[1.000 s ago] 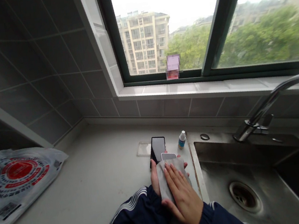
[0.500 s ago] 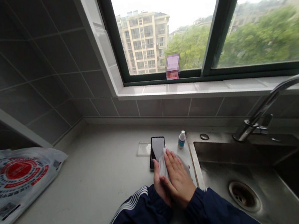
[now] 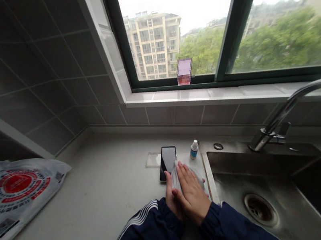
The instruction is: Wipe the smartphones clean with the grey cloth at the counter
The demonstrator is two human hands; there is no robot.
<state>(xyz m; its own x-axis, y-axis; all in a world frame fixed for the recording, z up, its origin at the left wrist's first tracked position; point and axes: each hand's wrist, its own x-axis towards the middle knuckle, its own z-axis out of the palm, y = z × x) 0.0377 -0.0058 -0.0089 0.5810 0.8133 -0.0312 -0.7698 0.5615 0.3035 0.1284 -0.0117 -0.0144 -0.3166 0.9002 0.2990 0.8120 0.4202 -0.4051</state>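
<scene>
A thin white cloth [image 3: 175,177] is pressed between my two palms, its folds showing beyond the fingers. My right hand [image 3: 193,194] lies over it with the fingers together and stretched forward. Underneath, my left hand [image 3: 171,201] supports the cloth; its thumb shows on the left and most of its fingers are hidden. Just beyond the hands, a dark-framed smartphone [image 3: 168,161] lies flat on the counter. Left of the phone is a clear phone case [image 3: 152,159]. A small spray bottle [image 3: 193,150] with a blue label and white cap stands to the right, near the sink edge.
To the right is a steel sink [image 3: 228,182] with a drain [image 3: 260,209] and a chrome faucet [image 3: 271,126]. A white plastic bag [image 3: 38,178] with red and dark print rests on the counter [image 3: 105,177] at left. A window [image 3: 201,28] stands behind.
Both hands stay pressed together on the cloth with hardly any movement. The whole view has shifted very slightly.
</scene>
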